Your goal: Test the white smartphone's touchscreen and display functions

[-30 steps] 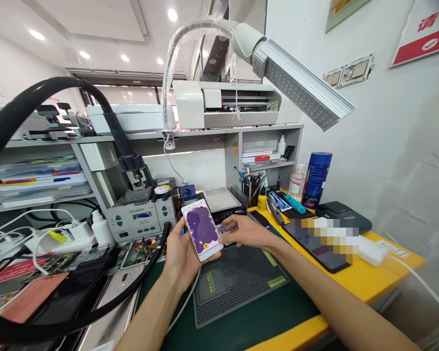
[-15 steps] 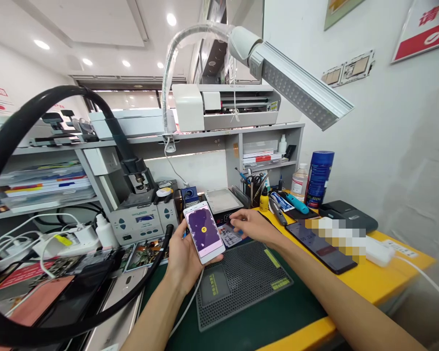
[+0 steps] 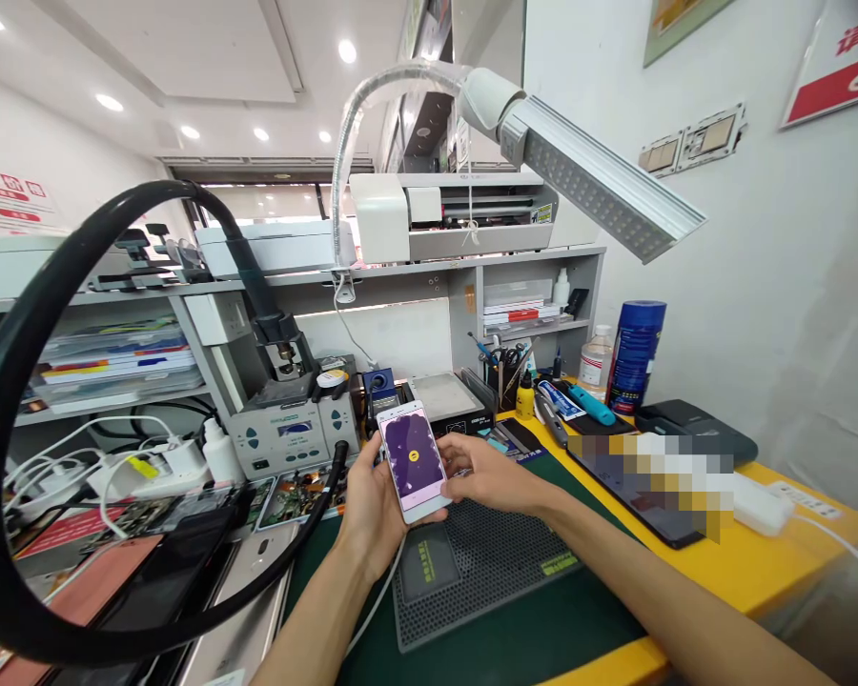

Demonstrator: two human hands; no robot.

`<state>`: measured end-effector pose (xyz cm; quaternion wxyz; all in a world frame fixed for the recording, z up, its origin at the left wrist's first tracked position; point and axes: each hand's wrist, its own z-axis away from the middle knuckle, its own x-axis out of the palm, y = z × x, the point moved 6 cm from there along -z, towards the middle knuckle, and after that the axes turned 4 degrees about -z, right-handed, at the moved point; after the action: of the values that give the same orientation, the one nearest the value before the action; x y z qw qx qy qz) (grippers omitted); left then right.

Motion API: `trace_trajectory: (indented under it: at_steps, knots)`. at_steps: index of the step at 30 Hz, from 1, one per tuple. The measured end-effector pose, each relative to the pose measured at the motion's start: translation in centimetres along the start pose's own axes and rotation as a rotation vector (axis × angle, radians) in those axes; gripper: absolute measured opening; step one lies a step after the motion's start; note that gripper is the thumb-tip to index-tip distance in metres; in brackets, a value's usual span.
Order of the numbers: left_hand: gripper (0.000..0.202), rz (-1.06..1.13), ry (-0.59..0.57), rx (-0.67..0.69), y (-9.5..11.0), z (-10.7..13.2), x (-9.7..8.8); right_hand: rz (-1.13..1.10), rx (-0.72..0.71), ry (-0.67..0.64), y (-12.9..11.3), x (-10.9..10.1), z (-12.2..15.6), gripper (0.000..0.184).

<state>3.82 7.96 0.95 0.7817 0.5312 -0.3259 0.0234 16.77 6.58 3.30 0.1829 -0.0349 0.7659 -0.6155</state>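
A white smartphone (image 3: pixel 413 481) with a lit purple and pink screen lies tilted in my left hand (image 3: pixel 367 503), whose fingers wrap round it from the left and beneath. Against the phone's right edge is my right hand (image 3: pixel 493 476), with its fingers bent and the thumb at the lower right corner. A white cable (image 3: pixel 380 602) runs down from the phone's lower end towards the table's front. Below both hands lies a grey perforated pad (image 3: pixel 504 572) on a dark green mat (image 3: pixel 343 657).
Left stand a grey rework station (image 3: pixel 286 443), a looping black hose (image 3: pixel 14 572) and several loose phones. A lamp (image 3: pixel 601 181) hangs overhead. At right are a dark phone (image 3: pixel 636 505), a white power strip (image 3: pixel 762 500), a blue can (image 3: pixel 636 357) and a yellow bottle (image 3: pixel 524 398).
My right hand has come down and left from above the pad to the phone's right edge. My left hand still holds the phone. The camera view has shifted slightly.
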Motion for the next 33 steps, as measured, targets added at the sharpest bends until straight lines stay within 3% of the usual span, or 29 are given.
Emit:
trace_trajectory:
  at_steps: [13,19,33]
  knots:
    - [0.057,0.011,-0.009,0.002,0.06,0.05,0.14,0.055,-0.002,0.021,-0.03,0.47,0.04,0.029]
    - [0.062,-0.009,-0.057,-0.020,-0.06,0.13,0.43,-0.096,0.025,0.116,0.21,-0.10,-0.18,0.053]
    - [0.060,-0.028,-0.092,-0.063,-0.83,0.15,0.87,-0.422,0.154,-0.078,-0.11,0.69,0.41,0.054]
